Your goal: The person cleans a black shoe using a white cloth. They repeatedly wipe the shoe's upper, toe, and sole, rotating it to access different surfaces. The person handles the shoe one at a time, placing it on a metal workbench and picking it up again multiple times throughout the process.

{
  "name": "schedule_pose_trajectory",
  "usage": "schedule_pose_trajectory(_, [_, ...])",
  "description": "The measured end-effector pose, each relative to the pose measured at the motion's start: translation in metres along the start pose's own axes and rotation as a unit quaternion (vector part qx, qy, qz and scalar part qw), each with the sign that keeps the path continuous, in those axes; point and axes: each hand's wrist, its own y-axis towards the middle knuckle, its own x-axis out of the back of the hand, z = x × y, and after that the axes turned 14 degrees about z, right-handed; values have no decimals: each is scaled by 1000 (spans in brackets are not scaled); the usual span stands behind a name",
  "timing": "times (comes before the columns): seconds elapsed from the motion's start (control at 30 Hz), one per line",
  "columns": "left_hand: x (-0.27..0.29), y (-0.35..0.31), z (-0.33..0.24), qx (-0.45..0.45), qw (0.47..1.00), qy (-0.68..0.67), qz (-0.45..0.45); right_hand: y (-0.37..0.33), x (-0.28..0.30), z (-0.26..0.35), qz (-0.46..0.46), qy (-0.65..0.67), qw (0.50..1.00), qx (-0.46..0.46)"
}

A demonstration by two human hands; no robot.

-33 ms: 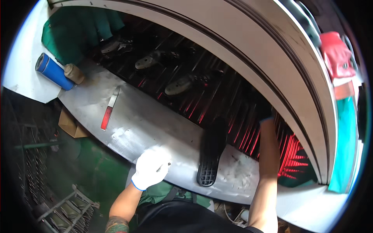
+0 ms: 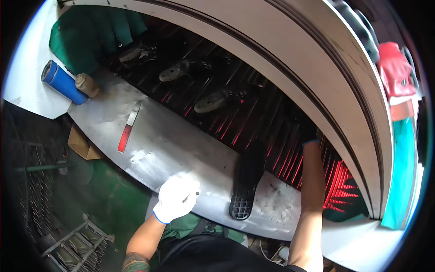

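My left hand (image 2: 176, 198), in a white glove with a blue cuff, is closed at the near edge of the metal ledge (image 2: 181, 149). Glare washes out its fingers; a small dark tip shows at their right side, and what it belongs to I cannot make out. A black shoe sole (image 2: 242, 201) lies across the ledge to the right of that hand, its grid-patterned end toward me. My right hand (image 2: 309, 131) reaches under the pale hood into deep shadow, over the row of rods (image 2: 281, 158). Darkness hides its fingers and anything in them.
A red-handled knife (image 2: 125, 136) lies on the ledge's left part. Beyond it stand a blue tumbler (image 2: 65, 82) and a small tan bottle (image 2: 87, 85). Several shoe parts, one a pale-soled piece (image 2: 210, 102), rest on the rods. The curved hood (image 2: 272, 41) overhangs them; red light glows at right.
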Motion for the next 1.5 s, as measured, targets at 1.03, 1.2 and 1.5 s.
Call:
schedule_pose_trajectory(1.03, [16,145,87,126,981,82,125,-299,103,-75,-2,-364,931,-4])
schedule_pose_trajectory(1.2, [20,217,88,170,934,-72,305,-396,95,-31,96,-298,940,-134])
schedule_pose_trajectory(1.5, [22,141,27,222,743,-622,111,-261,13,-47,97,-572,814,-14])
